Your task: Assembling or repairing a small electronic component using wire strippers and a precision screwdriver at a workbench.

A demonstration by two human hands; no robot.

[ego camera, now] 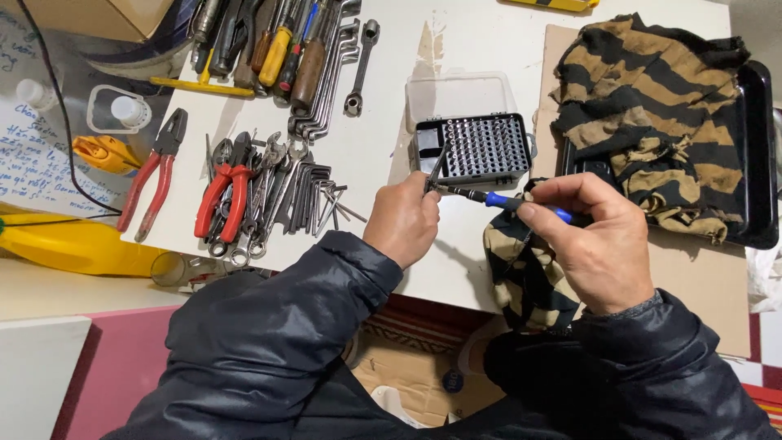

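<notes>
Head view: right hand (599, 244) fingers clamp a slim blue-and-black screwdriver (505, 201), left hand (403, 220) fingers pinching its metal tip.

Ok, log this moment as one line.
right hand: grips blue precision screwdriver | left hand: pinches its tip by tweezers | bit case: open behind | striped rag: on black tray

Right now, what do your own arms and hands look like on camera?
Both arms wear a dark, slightly shiny puffy jacket with quilted creases and gathered cuffs at the wrists. The left hand and right hand are bare: no gloves, rings or watch visible. No cables or markings show on the sleeves.
</notes>
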